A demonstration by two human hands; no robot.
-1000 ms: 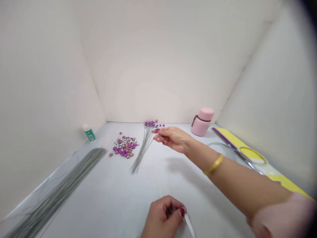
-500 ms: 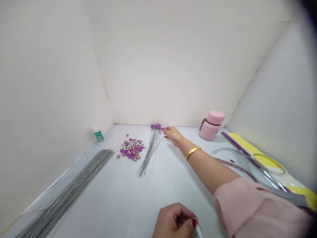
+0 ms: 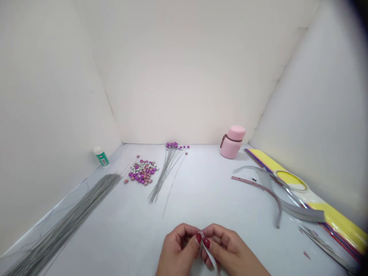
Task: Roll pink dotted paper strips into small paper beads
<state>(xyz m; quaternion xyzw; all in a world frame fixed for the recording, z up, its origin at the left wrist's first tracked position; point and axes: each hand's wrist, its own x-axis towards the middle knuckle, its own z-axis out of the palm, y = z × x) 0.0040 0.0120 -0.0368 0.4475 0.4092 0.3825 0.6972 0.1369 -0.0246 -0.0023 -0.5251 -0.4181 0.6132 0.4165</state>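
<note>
Near the bottom centre, my left hand [image 3: 182,249] and my right hand [image 3: 225,247] meet at their fingertips. Both pinch a narrow white paper strip [image 3: 211,260], whose upper end is folded between the thumbs and whose tail hangs down. Beyond them lies a bundle of thin wires tipped with small purple stars [image 3: 171,145], with a single wire [image 3: 173,182] apart on its right. To its left is a pile of purple, pink and silver paper stars [image 3: 143,171].
Long grey wires [image 3: 71,218] run along the left side, near a green-and-white glue stick [image 3: 102,156]. A pink flask [image 3: 232,142] stands at the back right. Curved paper strips [image 3: 301,211] and yellow packaged sheets [image 3: 336,212] lie on the right.
My right hand has come back from the star-tipped wires to my left hand and now grips the strip too. One wire lies apart from the bundle. The view has shifted slightly right.
</note>
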